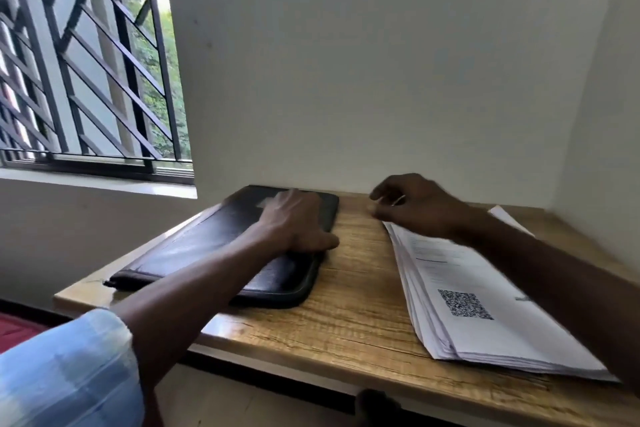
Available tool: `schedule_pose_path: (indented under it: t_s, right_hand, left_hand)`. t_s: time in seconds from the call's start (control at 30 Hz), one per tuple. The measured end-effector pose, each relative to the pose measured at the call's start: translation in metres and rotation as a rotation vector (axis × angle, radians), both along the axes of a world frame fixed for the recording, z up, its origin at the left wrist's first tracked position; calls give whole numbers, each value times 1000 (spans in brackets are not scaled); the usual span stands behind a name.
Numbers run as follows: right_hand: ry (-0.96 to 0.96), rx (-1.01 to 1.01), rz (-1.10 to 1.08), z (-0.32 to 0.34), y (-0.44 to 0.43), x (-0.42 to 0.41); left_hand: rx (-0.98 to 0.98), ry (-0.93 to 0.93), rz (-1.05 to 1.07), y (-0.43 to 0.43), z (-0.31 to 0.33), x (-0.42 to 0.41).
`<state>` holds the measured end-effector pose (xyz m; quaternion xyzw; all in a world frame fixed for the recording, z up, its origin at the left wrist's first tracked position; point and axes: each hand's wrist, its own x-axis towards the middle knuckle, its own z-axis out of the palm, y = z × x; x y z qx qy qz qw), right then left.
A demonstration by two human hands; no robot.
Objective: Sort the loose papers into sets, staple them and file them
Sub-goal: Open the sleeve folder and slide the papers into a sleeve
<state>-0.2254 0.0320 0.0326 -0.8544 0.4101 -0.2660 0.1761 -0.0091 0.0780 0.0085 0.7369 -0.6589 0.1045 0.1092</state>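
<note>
papers: one thick loose stack (pixel 485 305) lying flat on the right side of the table, top sheet printed, with a QR code; one more sheet edge pokes out behind the right forearm
folder: black zip folder (pixel 207 250), closed, flat on the left half of the table, far end against the wall, well apart from the stack
left hand: (pixel 298 222) palm down on the folder's far right part, fingers laid straight and close together, thumb along the folder's right edge
right hand: (pixel 415 204) over the far end of the stack, fingers curled down; motion blur, so I cannot tell if they pinch a sheet or anything else (a thin pale streak shows near the knuckles, unclear what)
progress: looks like the very start; no separate sets visible, nothing seen stapled, folder not opened
left to do: sorting, stapling and filing, all of it; no stapler in view
table: wood-grain top (pixel 346 322), pale edge, pushed into a corner
room: plain white walls, barred window (pixel 86 62) at left with greenery outside, light blue sleeve (pixel 69 367) at bottom left
</note>
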Motion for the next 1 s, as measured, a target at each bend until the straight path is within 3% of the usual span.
schedule_pose_path:
  t_s: [0.23,0.5,0.8,1.0]
  right_hand:
    - [19,-136,35,-33,-27,58]
    - [10,-120,43,-31,-114,80]
    - [119,63,148,-17,-226,199]
    - [247,295,414,-30,-256,271]
  left_hand:
    - [-81,-51,-36,11,-10,-22]
    - [58,218,89,-50,-3,75]
    - [109,184,24,-62,-37,109]
    - [150,174,10,-59,-35,109]
